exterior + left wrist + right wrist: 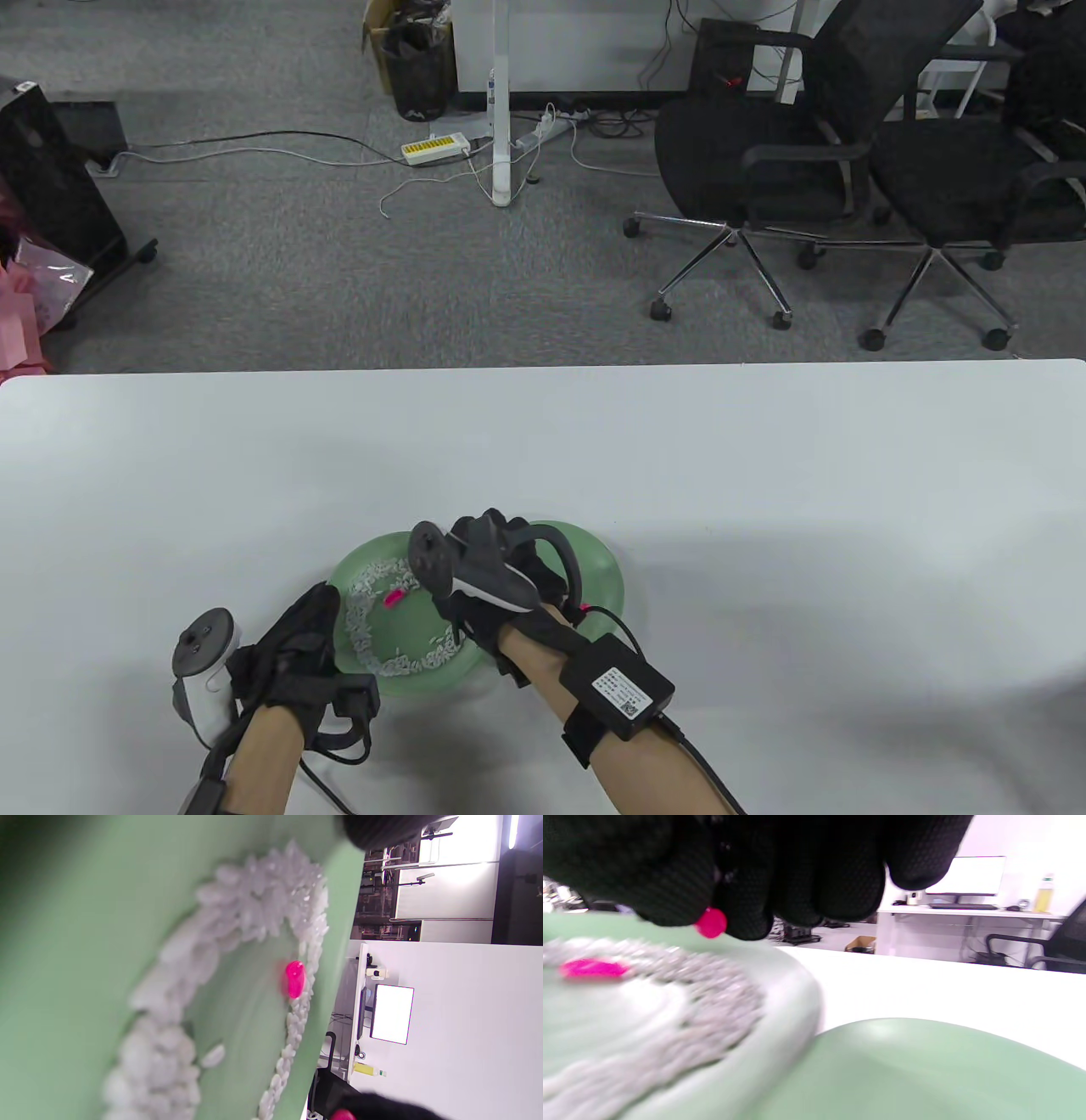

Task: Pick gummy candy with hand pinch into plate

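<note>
A green plate [424, 683] holds a ring of white grains [365, 594] and one pink gummy candy [394, 598], also seen in the left wrist view [295, 979] and the right wrist view [591, 968]. My right hand [479, 556] hovers over this plate's right side and pinches a second pink candy [711, 923] between thumb and fingertips, just above the rim [785, 1018]. A second green plate [607, 564] lies right beside it, partly under my right hand. My left hand [297, 637] rests at the first plate's left rim; its grip is hidden.
The white table [764, 509] stretches wide around the plates. Its far edge [543, 367] borders carpet with office chairs [764, 170] and cables. A sensor box [618, 679] sits on my right forearm.
</note>
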The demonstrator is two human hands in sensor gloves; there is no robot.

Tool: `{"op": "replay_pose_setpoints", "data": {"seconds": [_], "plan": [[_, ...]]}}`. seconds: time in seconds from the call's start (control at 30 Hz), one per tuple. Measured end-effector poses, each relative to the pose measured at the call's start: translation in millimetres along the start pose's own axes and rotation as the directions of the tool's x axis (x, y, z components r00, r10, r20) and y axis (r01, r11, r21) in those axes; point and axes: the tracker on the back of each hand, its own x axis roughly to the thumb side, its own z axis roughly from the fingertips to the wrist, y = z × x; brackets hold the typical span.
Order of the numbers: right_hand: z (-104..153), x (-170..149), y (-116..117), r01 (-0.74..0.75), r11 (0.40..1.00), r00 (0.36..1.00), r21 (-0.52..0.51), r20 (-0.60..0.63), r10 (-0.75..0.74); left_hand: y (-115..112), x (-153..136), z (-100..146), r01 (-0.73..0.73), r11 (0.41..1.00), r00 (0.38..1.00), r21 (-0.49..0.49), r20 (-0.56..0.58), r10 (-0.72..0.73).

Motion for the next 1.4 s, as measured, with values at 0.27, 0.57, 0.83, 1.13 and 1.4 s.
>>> {"op": "replay_pose_setpoints", "data": {"seconds": [0.27,0.57,0.83,1.13,1.4], "plan": [[-7.4,-77.9,28.1,0.045,0.990,0.980,0.133,-0.198,-0.018,3.0,-0.8,-1.4,-0.022,1.000,1.000,0.012,-0.008,0.022],[-12.5,-87.0,59.3,-0.065,0.974,0.965,0.217,-0.233,0.116,1.3,1.4,-0.6,-0.017,1.000,1.000,-0.003,0.000,0.017],[-14.5,-89.2,63.2,-0.084,0.971,0.954,0.224,-0.263,0.143,1.2,1.0,-0.9,-0.013,1.000,1.000,-0.008,0.000,0.013],[-4.7,-51.5,8.9,0.159,0.985,0.950,-0.072,-0.260,-0.172,-0.4,0.4,-1.4,-0.008,1.000,1.000,-0.010,0.001,0.008],[-11.0,42.7,10.6,0.069,0.996,0.986,0.048,-0.158,-0.061,-2.6,-2.4,-1.0,-0.006,1.000,1.000,-0.012,-0.006,0.006]]}}
